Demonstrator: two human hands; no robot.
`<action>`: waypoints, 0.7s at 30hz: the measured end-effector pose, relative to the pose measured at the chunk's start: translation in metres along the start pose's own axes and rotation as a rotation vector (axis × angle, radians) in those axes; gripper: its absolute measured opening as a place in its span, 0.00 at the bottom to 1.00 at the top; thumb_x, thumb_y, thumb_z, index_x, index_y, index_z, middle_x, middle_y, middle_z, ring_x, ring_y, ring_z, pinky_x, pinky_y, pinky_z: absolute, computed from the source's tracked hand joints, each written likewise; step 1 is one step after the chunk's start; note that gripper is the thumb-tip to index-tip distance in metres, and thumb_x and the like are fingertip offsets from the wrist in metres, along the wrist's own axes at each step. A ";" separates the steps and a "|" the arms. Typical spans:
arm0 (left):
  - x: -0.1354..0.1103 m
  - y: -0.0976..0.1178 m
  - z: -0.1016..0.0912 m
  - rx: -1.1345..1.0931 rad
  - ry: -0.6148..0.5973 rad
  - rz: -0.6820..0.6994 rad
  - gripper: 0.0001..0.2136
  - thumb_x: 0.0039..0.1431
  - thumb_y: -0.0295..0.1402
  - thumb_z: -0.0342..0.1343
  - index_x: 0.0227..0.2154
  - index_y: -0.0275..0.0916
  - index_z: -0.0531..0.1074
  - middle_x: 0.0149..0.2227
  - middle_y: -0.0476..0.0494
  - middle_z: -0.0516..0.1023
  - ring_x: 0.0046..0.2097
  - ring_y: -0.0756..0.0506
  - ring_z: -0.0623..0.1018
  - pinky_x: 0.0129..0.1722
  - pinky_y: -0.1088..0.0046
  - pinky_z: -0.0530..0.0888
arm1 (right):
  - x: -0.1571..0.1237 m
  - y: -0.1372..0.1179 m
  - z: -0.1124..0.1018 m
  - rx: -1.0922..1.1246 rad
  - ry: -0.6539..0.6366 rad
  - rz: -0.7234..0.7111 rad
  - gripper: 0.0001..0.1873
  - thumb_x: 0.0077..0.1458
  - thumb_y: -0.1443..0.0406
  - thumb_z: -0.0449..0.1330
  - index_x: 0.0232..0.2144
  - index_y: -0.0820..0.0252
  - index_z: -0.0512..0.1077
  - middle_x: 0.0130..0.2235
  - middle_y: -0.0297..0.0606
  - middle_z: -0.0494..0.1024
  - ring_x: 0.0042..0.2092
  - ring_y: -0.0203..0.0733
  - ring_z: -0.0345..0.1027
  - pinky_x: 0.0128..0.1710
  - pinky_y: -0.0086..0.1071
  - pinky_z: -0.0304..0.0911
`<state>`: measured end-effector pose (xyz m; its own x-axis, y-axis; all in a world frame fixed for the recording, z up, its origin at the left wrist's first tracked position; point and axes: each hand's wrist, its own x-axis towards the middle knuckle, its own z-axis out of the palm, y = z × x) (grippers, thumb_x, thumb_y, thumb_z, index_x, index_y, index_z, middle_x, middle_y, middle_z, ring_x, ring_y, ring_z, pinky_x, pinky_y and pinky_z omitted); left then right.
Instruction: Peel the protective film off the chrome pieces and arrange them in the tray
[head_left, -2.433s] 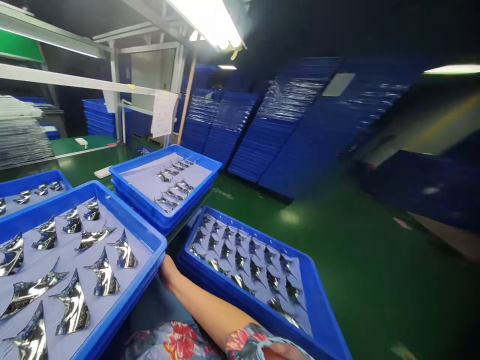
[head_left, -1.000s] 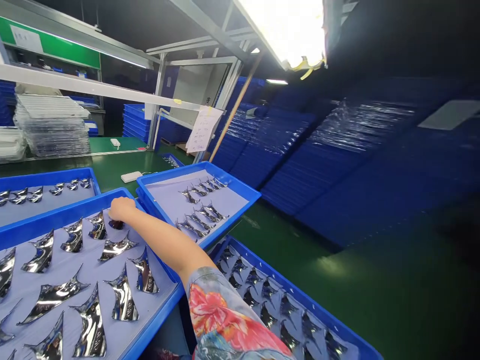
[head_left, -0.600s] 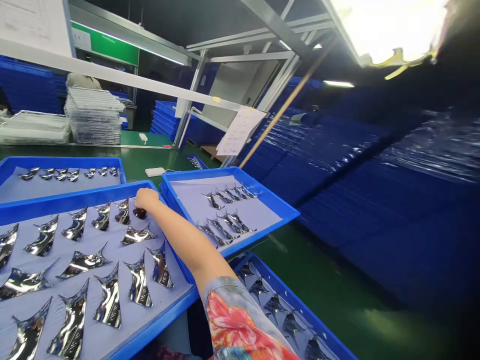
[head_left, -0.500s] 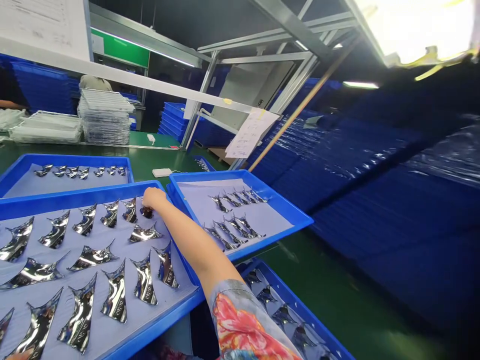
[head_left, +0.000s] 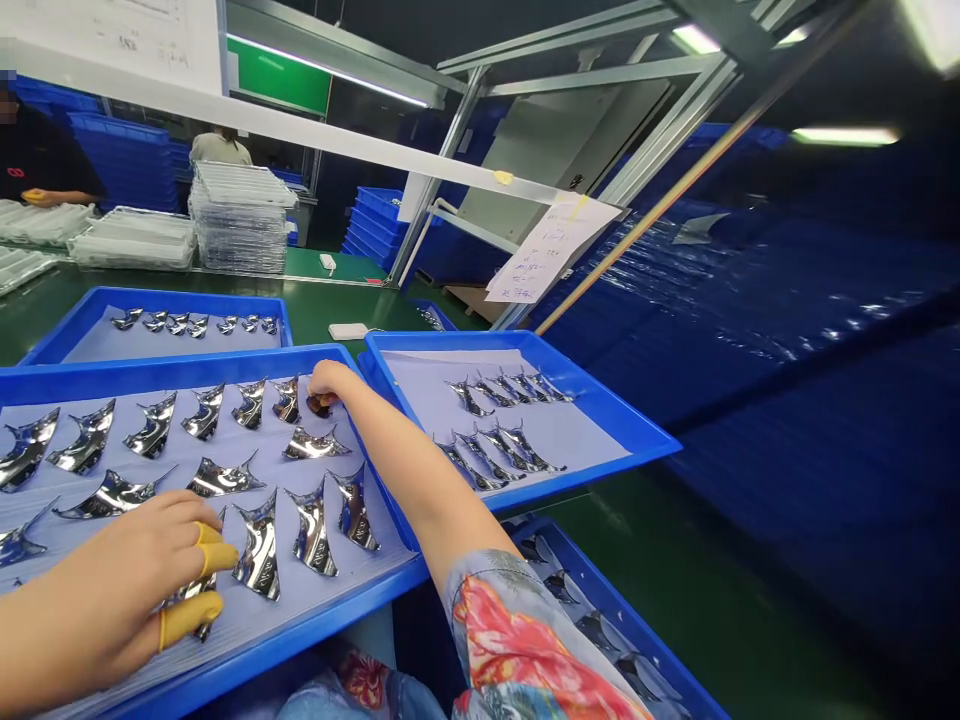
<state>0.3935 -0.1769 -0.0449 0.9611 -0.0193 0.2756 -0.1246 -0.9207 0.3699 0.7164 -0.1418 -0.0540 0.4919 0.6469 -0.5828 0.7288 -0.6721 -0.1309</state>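
A large blue plastic tray (head_left: 172, 362) lined with pale lavender sheet lies in front of me, holding several curved, mirror-bright chrome triangular pieces. My right hand (head_left: 330, 382), in a floral sleeve, reaches to the tray's far side, with fingers curled over a dark-reflecting piece (head_left: 320, 405). At lower left, my left hand (head_left: 120, 575) wears yellow finger cots, and its fingertips pinch a chrome piece (head_left: 196, 598). Another chrome piece (head_left: 259, 550) stands right next to those fingertips. A second lined blue tray (head_left: 600, 400) to the right holds smaller pieces.
Further lined blue trays sit behind (head_left: 150, 297) and below right (head_left: 592, 610). Stacked clear trays (head_left: 240, 220) stand on a green bench (head_left: 300, 300). A co-worker (head_left: 37, 165) handles white trays at far left. Plastic-wrapped blue tray stacks (head_left: 750, 290) fill the right.
My left hand has come into view at lower left and reached a chrome piece. My right hand stays at the same piece. The whole view has shifted, with the trays sliding rightward.
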 end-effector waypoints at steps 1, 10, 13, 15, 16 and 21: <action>0.003 -0.003 -0.003 -0.023 -0.028 -0.006 0.09 0.64 0.31 0.54 0.44 0.49 0.76 0.37 0.48 0.84 0.43 0.43 0.81 0.46 0.67 0.78 | -0.004 0.000 -0.004 0.006 0.005 -0.009 0.17 0.64 0.60 0.61 0.50 0.66 0.72 0.49 0.45 0.76 0.45 0.44 0.74 0.44 0.41 0.73; -0.017 -0.008 0.007 -0.032 0.254 -0.452 0.25 0.62 0.43 0.58 0.62 0.50 0.65 0.52 0.42 0.81 0.48 0.39 0.83 0.41 0.65 0.83 | -0.102 -0.012 -0.003 0.257 0.161 -0.517 0.10 0.66 0.64 0.57 0.40 0.65 0.76 0.38 0.38 0.80 0.37 0.33 0.74 0.37 0.25 0.69; -0.017 0.003 0.014 -0.080 0.397 -0.500 0.30 0.59 0.41 0.59 0.64 0.50 0.60 0.53 0.43 0.81 0.49 0.39 0.82 0.46 0.62 0.82 | -0.141 -0.013 0.033 0.577 0.014 -0.948 0.10 0.64 0.63 0.59 0.34 0.66 0.74 0.31 0.38 0.79 0.31 0.34 0.72 0.31 0.27 0.69; -0.016 0.010 0.017 -0.072 0.473 -0.483 0.29 0.59 0.39 0.60 0.62 0.50 0.61 0.51 0.44 0.81 0.48 0.41 0.83 0.50 0.63 0.81 | -0.158 -0.009 0.054 0.659 0.014 -1.153 0.12 0.64 0.62 0.58 0.31 0.64 0.73 0.29 0.38 0.78 0.31 0.35 0.72 0.33 0.29 0.70; -0.016 0.013 0.017 -0.062 0.493 -0.467 0.27 0.59 0.38 0.60 0.61 0.51 0.62 0.50 0.45 0.82 0.47 0.42 0.83 0.50 0.64 0.81 | -0.163 -0.007 0.061 0.661 0.037 -1.215 0.12 0.64 0.62 0.58 0.30 0.63 0.73 0.28 0.38 0.78 0.32 0.35 0.71 0.34 0.29 0.70; -0.016 0.013 0.014 -0.101 0.470 -0.327 0.24 0.59 0.34 0.61 0.58 0.51 0.65 0.44 0.48 0.85 0.41 0.43 0.85 0.44 0.72 0.83 | -0.165 -0.003 0.079 0.567 0.210 -1.405 0.08 0.63 0.65 0.55 0.30 0.58 0.69 0.28 0.39 0.78 0.31 0.37 0.72 0.35 0.30 0.70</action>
<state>0.3802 -0.1939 -0.0569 0.7440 0.4560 0.4884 0.1149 -0.8074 0.5787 0.5955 -0.2753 -0.0208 -0.3272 0.8630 0.3849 0.3997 0.4955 -0.7712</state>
